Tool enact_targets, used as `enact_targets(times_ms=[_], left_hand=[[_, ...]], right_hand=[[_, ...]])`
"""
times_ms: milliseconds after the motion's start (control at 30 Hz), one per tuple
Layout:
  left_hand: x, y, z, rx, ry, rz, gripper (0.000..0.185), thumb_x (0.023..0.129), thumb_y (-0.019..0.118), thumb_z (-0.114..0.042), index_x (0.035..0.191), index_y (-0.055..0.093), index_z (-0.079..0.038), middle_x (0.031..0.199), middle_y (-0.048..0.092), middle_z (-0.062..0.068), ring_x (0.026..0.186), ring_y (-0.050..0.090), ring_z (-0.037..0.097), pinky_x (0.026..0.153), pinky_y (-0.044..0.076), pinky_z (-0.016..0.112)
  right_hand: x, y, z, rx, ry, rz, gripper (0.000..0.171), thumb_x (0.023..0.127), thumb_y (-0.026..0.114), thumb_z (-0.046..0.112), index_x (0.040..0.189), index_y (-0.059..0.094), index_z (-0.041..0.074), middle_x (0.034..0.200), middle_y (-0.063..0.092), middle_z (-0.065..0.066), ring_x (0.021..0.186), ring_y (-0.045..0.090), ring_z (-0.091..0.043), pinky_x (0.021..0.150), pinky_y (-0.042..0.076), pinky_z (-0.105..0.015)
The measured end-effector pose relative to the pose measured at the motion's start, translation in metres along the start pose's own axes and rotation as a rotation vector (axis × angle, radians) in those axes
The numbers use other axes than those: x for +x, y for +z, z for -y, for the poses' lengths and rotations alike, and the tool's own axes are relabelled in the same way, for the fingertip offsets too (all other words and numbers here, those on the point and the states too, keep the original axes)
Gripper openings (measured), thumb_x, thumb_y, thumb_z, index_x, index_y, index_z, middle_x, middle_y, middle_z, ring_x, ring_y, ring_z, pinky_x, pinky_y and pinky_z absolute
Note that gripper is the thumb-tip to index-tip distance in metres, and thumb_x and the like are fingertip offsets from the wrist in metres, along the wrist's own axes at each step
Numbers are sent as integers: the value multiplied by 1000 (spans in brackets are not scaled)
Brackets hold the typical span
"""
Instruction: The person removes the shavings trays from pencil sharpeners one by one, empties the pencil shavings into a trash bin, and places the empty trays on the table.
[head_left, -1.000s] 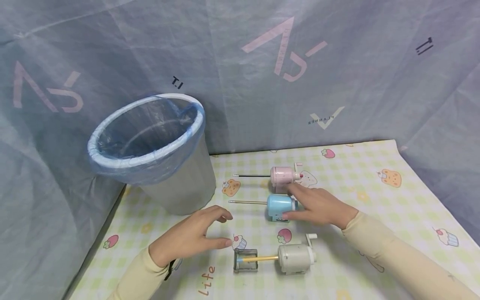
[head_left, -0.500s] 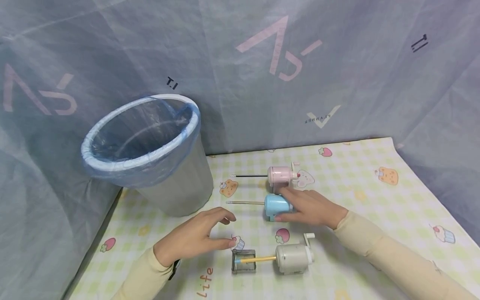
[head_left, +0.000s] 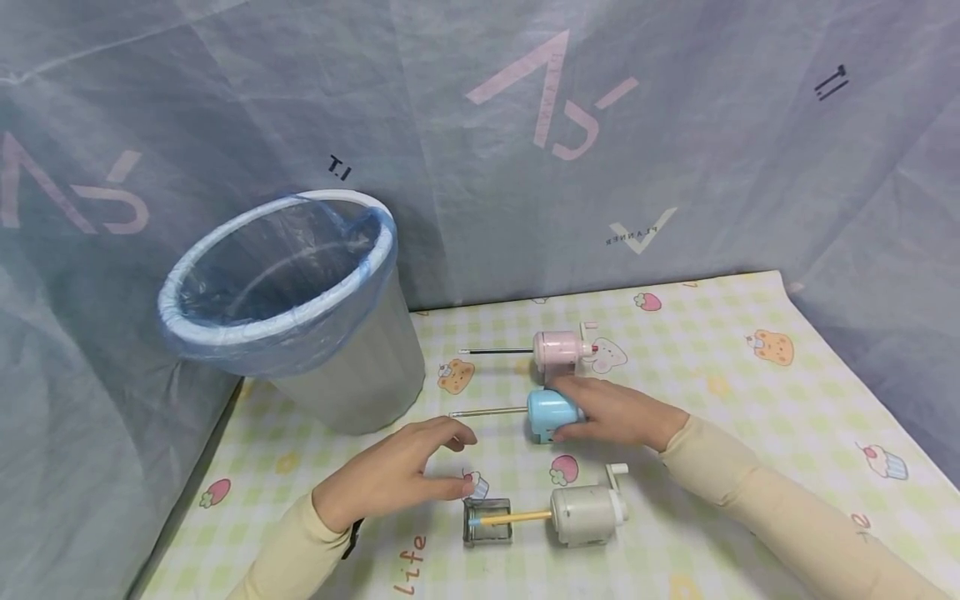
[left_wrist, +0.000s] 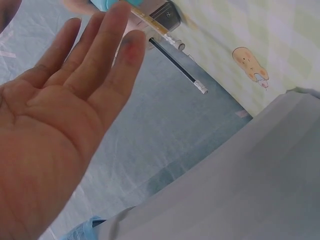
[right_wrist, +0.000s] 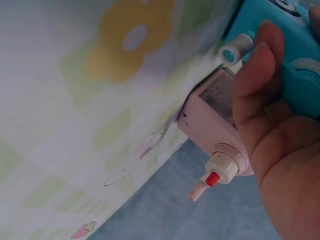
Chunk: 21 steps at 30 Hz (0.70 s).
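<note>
On a checked tablecloth (head_left: 675,350), a right hand (head_left: 615,412) grips the blue sharpener (head_left: 547,414).

Left hand (head_left: 390,475) hovers open at nine o'clock of it, holding nothing. A pencil (head_left: 487,411) still sits in the blue sharpener; pink sharpener (head_left: 558,350) lies at twelve, grey sharpener (head_left: 588,515) at six. Sharpening looks barely begun.

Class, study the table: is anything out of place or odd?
One oddity: the clear drawer lies outside the grey sharpener, around its yellow pencil's end. The pink and blue sharpeners look whole.
</note>
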<state>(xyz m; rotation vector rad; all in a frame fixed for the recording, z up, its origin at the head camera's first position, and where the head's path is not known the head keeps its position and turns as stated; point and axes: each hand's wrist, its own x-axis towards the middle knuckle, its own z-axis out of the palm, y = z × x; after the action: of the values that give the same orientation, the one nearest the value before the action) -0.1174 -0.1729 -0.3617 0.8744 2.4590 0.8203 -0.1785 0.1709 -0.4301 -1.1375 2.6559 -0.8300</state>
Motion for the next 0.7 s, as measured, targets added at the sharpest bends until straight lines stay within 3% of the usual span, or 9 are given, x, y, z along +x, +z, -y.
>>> enact_targets(times_ms=[200, 400, 700], left_hand=[[-1, 1, 1, 12, -19, -2, 51, 102, 67, -59, 138, 62, -23, 136, 66, -3, 126, 64, 13, 103, 55, 42], [0, 3, 3, 12, 5, -1, 51, 102, 69, -56, 138, 63, -20, 137, 67, 1, 125, 64, 14, 102, 56, 43], [5, 14, 6, 27, 27, 38, 55, 102, 71, -54, 137, 65, -12, 137, 68, 2, 124, 65, 14, 102, 55, 38]], right_hand=[[3, -1, 1, 14, -5, 37, 43, 97, 82, 28, 125, 58, 8, 109, 60, 3, 94, 59, -10, 85, 56, -36], [4, -3, 2, 18, -14, 42, 41, 97, 82, 24, 124, 56, 8, 108, 59, 2, 93, 59, -12, 85, 56, -37], [1, -1, -2, 26, 2, 36, 43, 99, 80, 32, 125, 55, 10, 107, 58, 5, 93, 56, -11, 83, 53, -35]])
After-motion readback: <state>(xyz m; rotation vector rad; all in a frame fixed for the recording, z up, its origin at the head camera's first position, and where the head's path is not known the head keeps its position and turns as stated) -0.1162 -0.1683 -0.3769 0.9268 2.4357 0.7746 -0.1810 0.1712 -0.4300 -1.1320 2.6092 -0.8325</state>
